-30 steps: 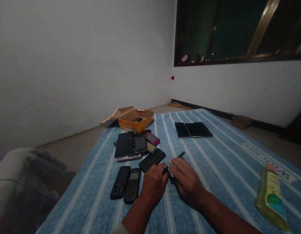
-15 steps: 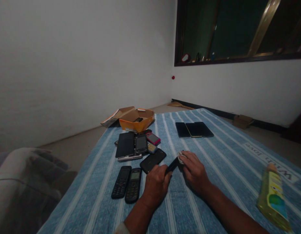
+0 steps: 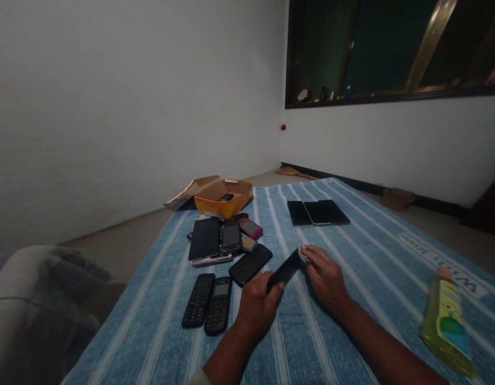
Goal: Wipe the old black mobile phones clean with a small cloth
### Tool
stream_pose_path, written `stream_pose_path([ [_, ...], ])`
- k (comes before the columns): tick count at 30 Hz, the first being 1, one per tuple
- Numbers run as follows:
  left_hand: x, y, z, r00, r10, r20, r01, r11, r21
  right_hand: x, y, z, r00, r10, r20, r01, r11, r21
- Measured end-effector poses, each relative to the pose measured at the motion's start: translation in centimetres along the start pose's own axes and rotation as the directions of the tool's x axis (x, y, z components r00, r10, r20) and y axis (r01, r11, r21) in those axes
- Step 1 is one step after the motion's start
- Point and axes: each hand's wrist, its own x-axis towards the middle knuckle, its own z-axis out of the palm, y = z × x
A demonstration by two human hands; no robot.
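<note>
A dark smartphone [image 3: 285,271] is tilted above the cloth, its near end gripped by my left hand [image 3: 256,302]. At the phone's far end, my right hand [image 3: 324,275] pinches a small white cloth [image 3: 302,253] against its edge. Just left of my hands a black phone [image 3: 251,265] lies flat. Two keypad phones, one [image 3: 198,300] beside the other [image 3: 219,306], rest nearer to me. Behind them is a pile with a dark tablet-like device [image 3: 205,238], a grey phone [image 3: 231,237], a pink phone [image 3: 251,228] and a phone with yellowish keys [image 3: 248,243].
An open orange box [image 3: 225,206] with a phone inside stands behind the pile. Dark flat phones [image 3: 319,213] lie side by side at the back right. A bottle of yellow liquid [image 3: 448,323] lies at the right on the blue striped cloth [image 3: 151,321].
The held phone has turned so more of its dark face shows. My right hand with the white cloth has stayed at its far end, shifting slightly. The other things remain in place.
</note>
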Motion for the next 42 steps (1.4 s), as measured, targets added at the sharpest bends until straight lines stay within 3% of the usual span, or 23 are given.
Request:
stream_pose_path([
  [6, 0.1, 0.3, 0.0, 0.994, -0.109, 0.030, 0.112, 0.985, -0.132, -0.1, -1.2, 0.1, 0.987, -0.148, 0.056, 0.147, 0.989, 0.021],
  [14, 0.1, 0.3, 0.3, 0.990, -0.138, 0.021, 0.139, 0.975, -0.175, -1.1, -4.7, 0.7, 0.921, -0.336, 0.199, 0.319, 0.941, 0.110],
  [17, -0.1, 0.4, 0.3, 0.990, -0.134, 0.031, 0.137, 0.978, -0.155, -1.1, -3.9, 0.7, 0.933, -0.318, 0.170, 0.308, 0.948, 0.085],
  [24, -0.3, 0.6, 0.1, 0.984, -0.171, 0.058, 0.178, 0.970, -0.166, -0.6, -0.3, 0.4, 0.990, -0.125, 0.064, 0.128, 0.991, -0.035],
  [31, -0.1, 0.5, 0.2, 0.972, -0.214, 0.097, 0.235, 0.891, -0.388, -1.4, -2.6, 0.6, 0.954, -0.260, 0.147, 0.259, 0.966, 0.023],
  [35, 0.0, 0.6, 0.2, 0.967, -0.236, 0.092, 0.253, 0.884, -0.394, -1.7, -4.0, 0.7, 0.930, -0.312, 0.192, 0.304, 0.950, 0.073],
  [38, 0.0, 0.6, 0.2, 0.967, -0.241, 0.088, 0.256, 0.890, -0.378, -1.5, -3.4, 0.6, 0.939, -0.287, 0.188, 0.279, 0.958, 0.067],
  [42, -0.1, 0.7, 0.1, 0.958, -0.270, 0.095, 0.286, 0.888, -0.361, -1.2, -1.2, 0.4, 0.979, -0.161, 0.127, 0.159, 0.987, 0.028],
])
